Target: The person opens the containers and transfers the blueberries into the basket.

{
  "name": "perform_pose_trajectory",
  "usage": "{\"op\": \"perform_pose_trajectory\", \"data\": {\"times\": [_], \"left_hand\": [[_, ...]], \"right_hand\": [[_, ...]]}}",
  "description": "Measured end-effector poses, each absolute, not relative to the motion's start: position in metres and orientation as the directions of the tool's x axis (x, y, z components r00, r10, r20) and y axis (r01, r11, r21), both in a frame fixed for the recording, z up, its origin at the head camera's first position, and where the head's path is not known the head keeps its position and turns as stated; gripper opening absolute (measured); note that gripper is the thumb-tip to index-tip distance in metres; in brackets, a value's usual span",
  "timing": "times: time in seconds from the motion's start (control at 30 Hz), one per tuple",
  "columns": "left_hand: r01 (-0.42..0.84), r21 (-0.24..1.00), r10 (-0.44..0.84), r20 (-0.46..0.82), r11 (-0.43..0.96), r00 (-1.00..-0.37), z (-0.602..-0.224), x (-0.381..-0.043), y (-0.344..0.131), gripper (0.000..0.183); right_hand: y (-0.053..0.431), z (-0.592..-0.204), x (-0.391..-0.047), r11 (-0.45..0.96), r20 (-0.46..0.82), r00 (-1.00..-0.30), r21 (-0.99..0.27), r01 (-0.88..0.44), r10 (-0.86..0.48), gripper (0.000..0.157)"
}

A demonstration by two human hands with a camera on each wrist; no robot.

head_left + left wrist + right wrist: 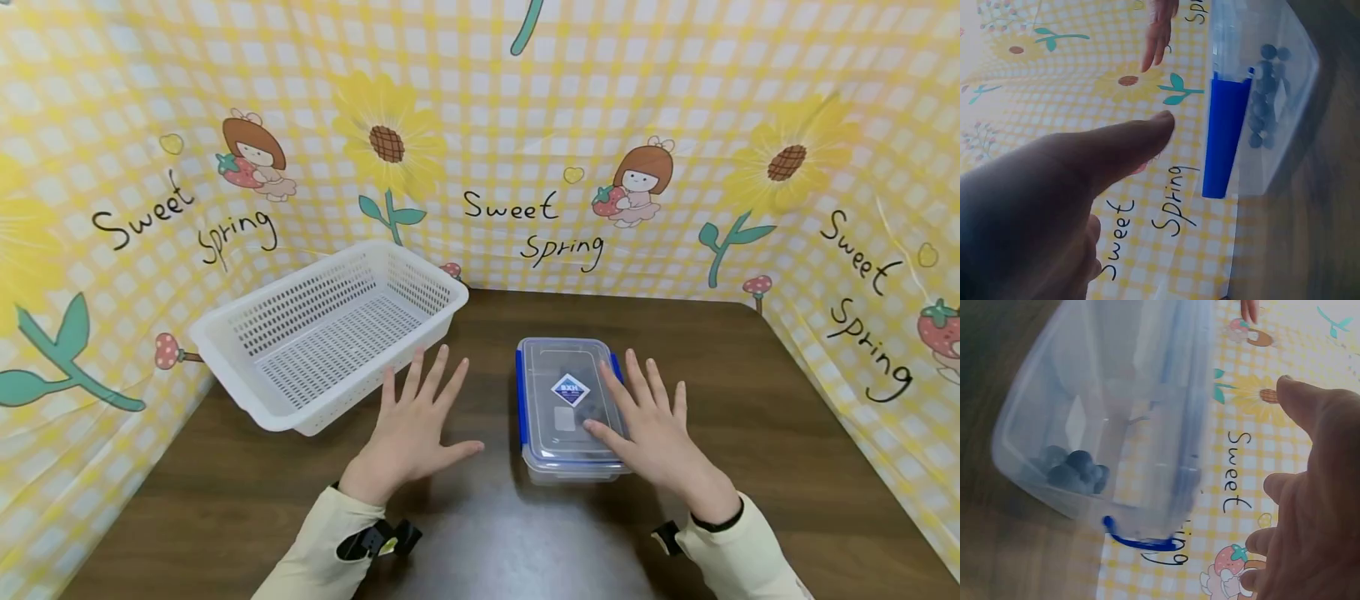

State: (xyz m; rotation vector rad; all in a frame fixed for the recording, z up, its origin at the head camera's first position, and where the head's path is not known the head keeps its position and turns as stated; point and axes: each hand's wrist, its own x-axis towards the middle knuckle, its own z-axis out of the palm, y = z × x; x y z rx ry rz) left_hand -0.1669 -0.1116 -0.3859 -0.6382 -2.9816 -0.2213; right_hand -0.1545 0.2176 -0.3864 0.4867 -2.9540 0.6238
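A clear plastic food container (543, 367) with a clear lid and blue side clips stands on the table, a blue and white diamond label on its lid. Through its walls show several small dark round things (1079, 464), gathered low inside. My right hand (660, 437), fingers spread, overlaps the container's right edge in the head view and holds nothing. To the left of the container, my left hand (408, 437) is also spread and empty, its fingertips pointing toward the white basket (315, 292). In the left wrist view, a blue clip (1229, 131) is seen beyond the thumb.
The white basket, with slotted walls, sits at the back left of the dark wooden table (712, 350). A yellow checked cloth (510, 108) printed with flowers and "Sweet Spring" hangs round the back and sides.
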Motion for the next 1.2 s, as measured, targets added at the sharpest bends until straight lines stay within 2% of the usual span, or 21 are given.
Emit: {"op": "perform_pose_trajectory", "data": {"times": [0.13,0.27,0.47,0.63,0.77,0.97,1.2], "left_hand": [[0.449,0.237,0.428,0.137,0.862,-0.894,-0.385,-0.176,-0.108,0.105],[0.460,0.423,0.444,0.142,0.781,-0.885,-0.390,-0.191,-0.101,0.103],[0.323,0.746,0.412,0.072,0.582,-0.908,-0.406,-0.208,-0.090,0.099],[0.182,0.898,0.395,0.010,0.401,-0.919,-0.419,-0.211,-0.071,0.094],[0.057,0.967,0.421,-0.054,0.247,-0.905,-0.430,-0.209,-0.054,0.094],[-0.092,0.993,0.441,-0.117,0.079,-0.890,-0.442,-0.205,-0.037,0.097],[-0.148,0.989,0.424,-0.134,0.001,-0.896,-0.448,-0.206,-0.030,0.100]], "right_hand": [[0.222,-0.377,-0.158,0.839,0.145,-0.939,-0.422,-0.343,-0.311,0.082],[0.234,-0.372,-0.167,0.776,0.099,-0.941,-0.541,-0.324,-0.324,0.086],[0.252,-0.380,-0.182,0.637,-0.021,-0.936,-0.738,-0.223,-0.352,0.088],[0.264,-0.394,-0.190,0.557,-0.116,-0.924,-0.822,-0.117,-0.365,0.091],[0.270,-0.407,-0.196,0.464,-0.164,-0.911,-0.885,-0.033,-0.379,0.095],[0.276,-0.421,-0.200,0.306,-0.167,-0.887,-0.952,0.031,-0.431,0.101],[0.282,-0.435,-0.203,0.120,-0.178,-0.841,-0.984,0.135,-0.511,0.095]]}}
